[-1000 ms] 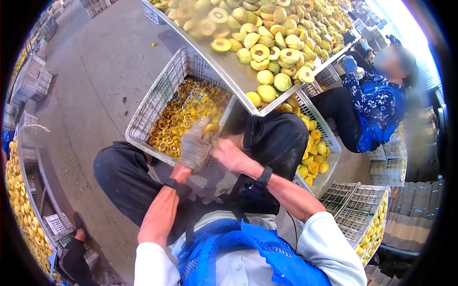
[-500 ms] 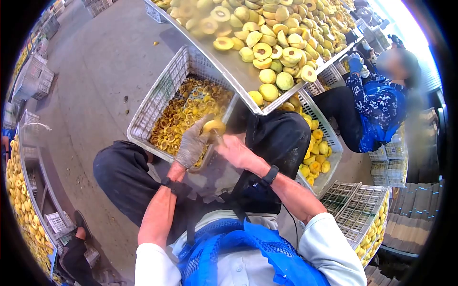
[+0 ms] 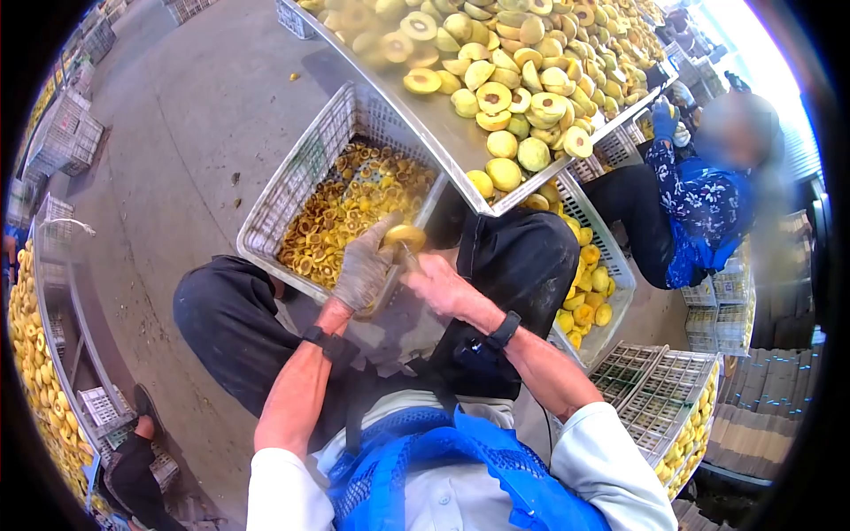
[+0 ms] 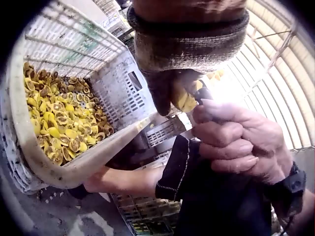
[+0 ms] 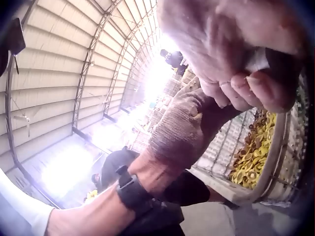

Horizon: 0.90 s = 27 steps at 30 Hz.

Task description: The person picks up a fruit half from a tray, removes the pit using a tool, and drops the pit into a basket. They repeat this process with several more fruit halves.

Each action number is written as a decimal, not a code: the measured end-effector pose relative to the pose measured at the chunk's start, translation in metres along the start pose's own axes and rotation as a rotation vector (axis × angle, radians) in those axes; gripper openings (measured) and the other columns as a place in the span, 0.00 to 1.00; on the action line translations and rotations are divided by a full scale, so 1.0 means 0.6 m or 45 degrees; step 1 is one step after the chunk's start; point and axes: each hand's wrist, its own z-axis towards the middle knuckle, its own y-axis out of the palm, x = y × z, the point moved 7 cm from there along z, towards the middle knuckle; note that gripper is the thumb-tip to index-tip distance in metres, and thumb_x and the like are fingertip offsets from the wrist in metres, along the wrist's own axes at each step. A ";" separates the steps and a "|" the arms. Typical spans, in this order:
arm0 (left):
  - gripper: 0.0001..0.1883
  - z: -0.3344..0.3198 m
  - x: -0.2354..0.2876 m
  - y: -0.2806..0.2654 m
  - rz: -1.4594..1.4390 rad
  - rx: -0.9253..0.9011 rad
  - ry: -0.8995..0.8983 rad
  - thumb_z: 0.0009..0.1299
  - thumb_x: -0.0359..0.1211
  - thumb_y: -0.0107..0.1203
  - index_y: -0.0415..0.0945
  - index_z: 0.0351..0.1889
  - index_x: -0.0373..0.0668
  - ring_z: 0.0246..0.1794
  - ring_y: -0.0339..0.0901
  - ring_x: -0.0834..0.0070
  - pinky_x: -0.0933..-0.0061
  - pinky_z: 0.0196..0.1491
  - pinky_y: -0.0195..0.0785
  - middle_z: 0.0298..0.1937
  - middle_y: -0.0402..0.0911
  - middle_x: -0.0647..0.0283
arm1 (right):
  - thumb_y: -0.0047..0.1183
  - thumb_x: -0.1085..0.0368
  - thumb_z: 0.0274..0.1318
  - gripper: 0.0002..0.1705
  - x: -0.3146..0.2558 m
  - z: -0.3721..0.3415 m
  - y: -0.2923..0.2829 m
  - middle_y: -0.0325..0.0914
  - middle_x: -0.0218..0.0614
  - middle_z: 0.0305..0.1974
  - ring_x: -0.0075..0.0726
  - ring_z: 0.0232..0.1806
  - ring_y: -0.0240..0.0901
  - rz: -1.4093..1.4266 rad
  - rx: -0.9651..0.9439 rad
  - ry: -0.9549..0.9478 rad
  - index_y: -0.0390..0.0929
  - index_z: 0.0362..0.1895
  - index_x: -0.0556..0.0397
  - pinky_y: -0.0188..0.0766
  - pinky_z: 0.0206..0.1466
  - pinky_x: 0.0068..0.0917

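In the head view my left hand (image 3: 361,270), in a grey knit glove, grips a yellow peach half (image 3: 405,237) above the near right corner of a pit crate. My bare right hand (image 3: 444,285) is close beside it, fingers curled round a small tool (image 5: 283,66) with a dark handle. A thin metal end (image 3: 410,259) of the tool reaches the peach half; its tip is hidden. In the left wrist view, the glove hides part of the fruit, and the right thumb presses along the tool. The crate (image 3: 266,208) holds many yellow-brown pit pieces (image 3: 332,226).
A metal table (image 3: 425,159) heaped with peach halves (image 3: 531,80) juts in from above. Under its corner stands a crate of yellow halves (image 3: 584,292). Slatted crates (image 3: 655,398) stand at lower right. Another person (image 3: 699,195) sits at right. My knees flank the work.
The peach half, earlier mostly behind the gloved fingers, has been turned up into view. My right hand has shifted slightly right, and the tool's metal end now shows at the fruit.
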 end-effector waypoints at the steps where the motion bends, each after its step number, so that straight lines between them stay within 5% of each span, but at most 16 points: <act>1: 0.27 0.000 0.002 0.001 -0.001 -0.001 0.001 0.69 0.19 0.49 0.69 0.69 0.34 0.57 0.77 0.74 0.74 0.63 0.68 0.60 0.80 0.56 | 0.53 0.57 0.63 0.18 0.002 0.004 -0.003 0.72 0.42 0.23 0.38 0.24 0.70 -0.075 0.082 -0.145 0.71 0.34 0.64 0.66 0.27 0.39; 5: 0.27 0.005 -0.011 -0.003 0.034 -0.007 -0.028 0.69 0.21 0.51 0.69 0.69 0.33 0.57 0.77 0.73 0.74 0.62 0.69 0.59 0.81 0.57 | 0.53 0.55 0.66 0.18 0.013 0.017 0.000 0.70 0.36 0.23 0.29 0.18 0.65 -0.186 0.132 -0.314 0.71 0.35 0.61 0.62 0.20 0.32; 7: 0.27 0.008 -0.009 -0.011 0.117 -0.009 0.008 0.69 0.22 0.52 0.69 0.69 0.34 0.56 0.77 0.74 0.74 0.61 0.70 0.58 0.81 0.57 | 0.54 0.53 0.67 0.19 -0.008 0.000 0.000 0.69 0.33 0.23 0.23 0.16 0.62 -0.010 -0.022 -0.011 0.70 0.37 0.58 0.59 0.16 0.28; 10: 0.27 0.005 -0.006 -0.011 -0.009 -0.131 -0.082 0.71 0.28 0.55 0.69 0.69 0.34 0.55 0.78 0.74 0.74 0.59 0.71 0.57 0.82 0.58 | 0.55 0.52 0.68 0.20 -0.014 -0.006 -0.002 0.68 0.31 0.23 0.22 0.15 0.62 0.104 -0.035 0.073 0.70 0.38 0.58 0.59 0.16 0.26; 12: 0.28 -0.002 -0.005 -0.007 -0.630 -0.188 -0.147 0.74 0.37 0.56 0.68 0.69 0.34 0.54 0.77 0.76 0.73 0.58 0.72 0.55 0.82 0.59 | 0.55 0.53 0.69 0.19 -0.024 -0.015 -0.002 0.67 0.28 0.22 0.21 0.16 0.61 0.228 -0.107 0.089 0.69 0.36 0.57 0.58 0.16 0.25; 17: 0.29 0.010 -0.020 -0.008 -0.524 -0.189 -0.049 0.77 0.50 0.51 0.72 0.66 0.38 0.45 0.77 0.80 0.76 0.45 0.74 0.51 0.82 0.66 | 0.55 0.55 0.69 0.16 -0.038 -0.024 0.021 0.64 0.23 0.22 0.16 0.16 0.58 0.354 -0.262 0.110 0.69 0.36 0.53 0.56 0.15 0.20; 20: 0.22 0.013 -0.032 -0.006 -0.476 -0.231 -0.077 0.77 0.45 0.51 0.76 0.61 0.39 0.42 0.78 0.76 0.72 0.43 0.74 0.48 0.83 0.64 | 0.55 0.56 0.69 0.16 -0.022 -0.022 0.027 0.68 0.31 0.22 0.25 0.17 0.62 0.310 -0.286 0.124 0.69 0.36 0.56 0.62 0.19 0.28; 22: 0.16 0.016 -0.023 -0.009 -0.009 -0.174 0.219 0.73 0.38 0.53 0.79 0.52 0.39 0.40 0.79 0.67 0.68 0.43 0.74 0.43 0.82 0.59 | 0.55 0.58 0.67 0.16 -0.036 -0.015 0.016 0.73 0.46 0.24 0.45 0.21 0.70 -0.168 0.058 -0.543 0.69 0.38 0.59 0.69 0.28 0.40; 23: 0.12 0.014 -0.017 -0.006 0.223 -0.144 0.365 0.71 0.35 0.55 0.80 0.48 0.40 0.39 0.80 0.63 0.67 0.43 0.73 0.40 0.81 0.56 | 0.55 0.58 0.67 0.16 -0.027 -0.015 0.017 0.73 0.46 0.24 0.45 0.21 0.70 -0.166 0.058 -0.542 0.69 0.38 0.59 0.69 0.28 0.40; 25: 0.11 0.016 -0.025 -0.005 0.210 -0.141 0.305 0.72 0.35 0.54 0.80 0.47 0.39 0.38 0.79 0.67 0.68 0.42 0.73 0.40 0.81 0.59 | 0.55 0.61 0.65 0.16 -0.033 -0.019 0.015 0.75 0.59 0.28 0.65 0.31 0.75 -0.266 0.097 -0.443 0.68 0.39 0.63 0.70 0.38 0.51; 27: 0.10 0.016 -0.030 -0.003 0.198 -0.137 0.249 0.74 0.35 0.54 0.80 0.46 0.39 0.38 0.78 0.70 0.69 0.42 0.72 0.40 0.82 0.61 | 0.55 0.61 0.65 0.16 -0.040 -0.024 0.017 0.75 0.60 0.28 0.67 0.32 0.75 -0.358 0.126 -0.439 0.68 0.39 0.63 0.70 0.38 0.52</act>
